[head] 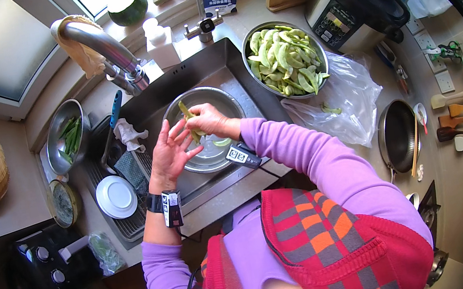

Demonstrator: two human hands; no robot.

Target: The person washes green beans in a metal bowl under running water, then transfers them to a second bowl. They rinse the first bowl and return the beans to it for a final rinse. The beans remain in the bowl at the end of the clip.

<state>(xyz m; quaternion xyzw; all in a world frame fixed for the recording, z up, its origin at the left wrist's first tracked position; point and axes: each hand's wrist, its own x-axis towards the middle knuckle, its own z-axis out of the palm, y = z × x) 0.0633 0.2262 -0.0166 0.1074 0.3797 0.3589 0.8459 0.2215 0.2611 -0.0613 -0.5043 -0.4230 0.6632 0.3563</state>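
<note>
My right hand (209, 120) is shut on a yellowish-green bean pod (183, 109), whose ends stick out above and below the fingers. My left hand (171, 150) faces palm up just beside it, fingers apart, holding nothing that I can see. Both hands are over a round metal basin (230, 94) standing in the sink (227, 61). A pale green piece of pod (222, 142) lies in the basin. On the counter to the right, a metal bowl (319, 46) is heaped with flat green bean pods (283, 57).
A clear plastic bag (353, 98) lies beside the bean bowl, near a frying pan (397, 132). The faucet (102, 42) arches over the sink's back left. Left of the basin are a blue-handled utensil (116, 110), white dishes (116, 196) and a bowl of green pods (55, 147).
</note>
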